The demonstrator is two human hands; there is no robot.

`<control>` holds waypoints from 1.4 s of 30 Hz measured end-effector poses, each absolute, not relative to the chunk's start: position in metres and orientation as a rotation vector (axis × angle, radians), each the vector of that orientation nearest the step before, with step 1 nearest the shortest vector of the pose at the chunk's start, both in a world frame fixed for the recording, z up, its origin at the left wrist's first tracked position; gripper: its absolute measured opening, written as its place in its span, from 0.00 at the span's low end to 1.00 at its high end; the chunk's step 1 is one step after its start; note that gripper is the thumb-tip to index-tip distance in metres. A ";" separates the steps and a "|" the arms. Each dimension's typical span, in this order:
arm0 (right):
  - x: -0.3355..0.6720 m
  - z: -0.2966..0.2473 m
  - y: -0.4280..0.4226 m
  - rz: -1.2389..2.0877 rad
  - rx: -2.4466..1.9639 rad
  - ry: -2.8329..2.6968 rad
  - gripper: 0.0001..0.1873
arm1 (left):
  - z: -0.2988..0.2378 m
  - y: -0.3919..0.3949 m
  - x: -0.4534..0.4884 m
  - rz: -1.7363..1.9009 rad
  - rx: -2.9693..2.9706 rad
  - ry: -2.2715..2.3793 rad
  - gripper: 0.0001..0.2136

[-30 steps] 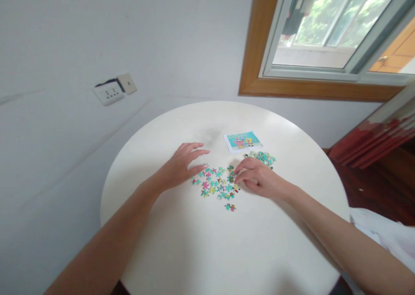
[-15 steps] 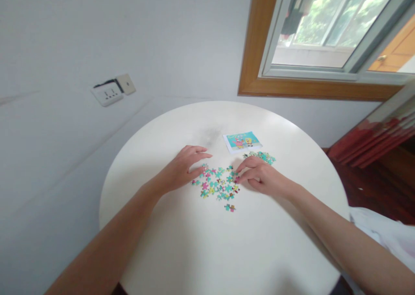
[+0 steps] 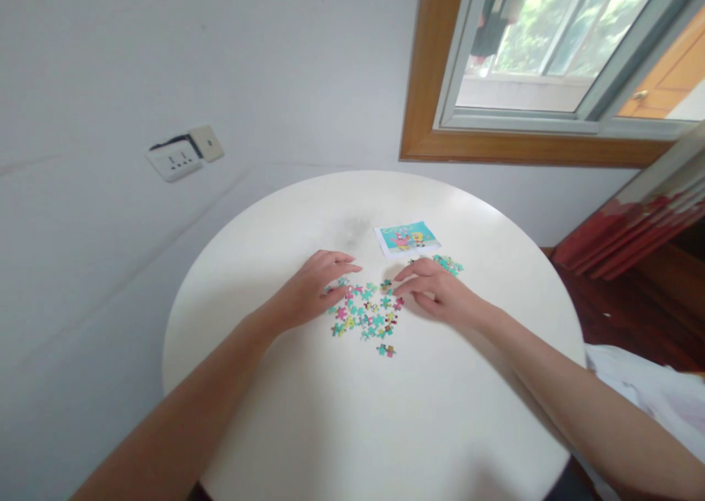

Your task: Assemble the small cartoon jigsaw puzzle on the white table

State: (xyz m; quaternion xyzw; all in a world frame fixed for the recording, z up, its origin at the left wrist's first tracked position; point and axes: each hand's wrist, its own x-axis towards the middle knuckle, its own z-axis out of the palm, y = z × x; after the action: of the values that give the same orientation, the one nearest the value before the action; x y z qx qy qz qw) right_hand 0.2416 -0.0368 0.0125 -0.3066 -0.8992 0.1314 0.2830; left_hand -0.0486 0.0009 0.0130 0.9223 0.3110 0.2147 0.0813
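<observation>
Loose jigsaw puzzle pieces [image 3: 367, 310] in teal, pink and yellow lie spread over the middle of the white round table [image 3: 308, 427]. At their left edge rests my left hand [image 3: 313, 284], thumb and fingers apart, with no piece seen in its grasp. My right hand [image 3: 435, 289] is at the right edge of the spread, its bent fingertips by a few pieces; the fingers are apart and nothing shows between them. Two pieces [image 3: 386, 350] that look joined lie nearer to me. Partly behind my right hand is another pile of pieces [image 3: 449, 264].
A picture sheet [image 3: 408, 239] with two cartoon figures lies beyond the pieces. The wall with a power socket [image 3: 175, 159] borders the table's far left. A wood-framed window [image 3: 529, 145] is at the back right, beside a red and white curtain [image 3: 617, 229].
My right hand has shifted slightly up and left along the pieces' edge, its index fingertip near an upper piece. My left hand stays nearly in place. The whole view has shifted slightly.
</observation>
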 end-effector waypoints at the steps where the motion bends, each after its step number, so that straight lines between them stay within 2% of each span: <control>1: 0.244 0.011 -0.034 0.328 -0.854 -2.363 0.21 | 0.014 -0.002 -0.044 0.643 2.764 0.913 0.15; 8: 0.256 0.003 -0.020 0.249 -1.022 -2.086 0.19 | 0.013 -0.043 0.005 0.571 2.805 0.711 0.17; 13: 0.257 0.001 -0.020 0.293 -1.001 -2.024 0.19 | -0.005 -0.070 0.033 0.492 2.763 1.081 0.21; 16: 0.256 0.000 -0.020 0.304 -0.961 -2.044 0.19 | -0.011 -0.075 0.040 0.392 2.834 1.019 0.23; 23: 0.263 0.007 -0.020 0.293 -0.947 -2.020 0.19 | -0.011 -0.074 0.032 0.306 2.927 1.002 0.20; 42: 0.275 0.016 -0.015 0.280 -0.961 -1.948 0.21 | -0.011 -0.052 -0.013 0.462 2.923 1.230 0.17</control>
State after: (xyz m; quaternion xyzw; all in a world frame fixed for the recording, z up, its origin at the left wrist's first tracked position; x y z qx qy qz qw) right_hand 0.2753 -0.0150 0.0162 -0.3899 -0.7906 0.1135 0.4583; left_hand -0.0132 -0.0521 -0.0107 0.9116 0.3837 0.1440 -0.0313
